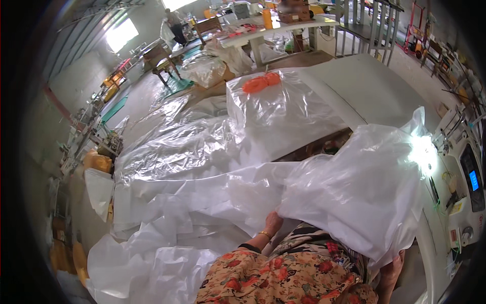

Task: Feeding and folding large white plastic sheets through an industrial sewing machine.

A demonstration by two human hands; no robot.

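Observation:
A large translucent white plastic sheet (pixel 349 187) spreads across my lap and up to the sewing machine (pixel 463 187) at the right. My left hand (pixel 274 223), with a gold bracelet at the wrist, is closed on the left edge of this sheet. Low at the right, my right hand (pixel 393 266) grips the sheet's lower edge, its fingers partly hidden by the plastic. The machine's lamp (pixel 424 155) shines brightly beside the sheet's far right corner, and its glare hides the needle area.
More plastic sheeting (pixel 187 147) covers the work surface ahead and to the left. An orange bundle of cord (pixel 261 82) lies on a plastic-covered stack. A grey panel (pixel 369 86) slopes beyond the machine. A person (pixel 175 28) stands far back, near a white table (pixel 283 29).

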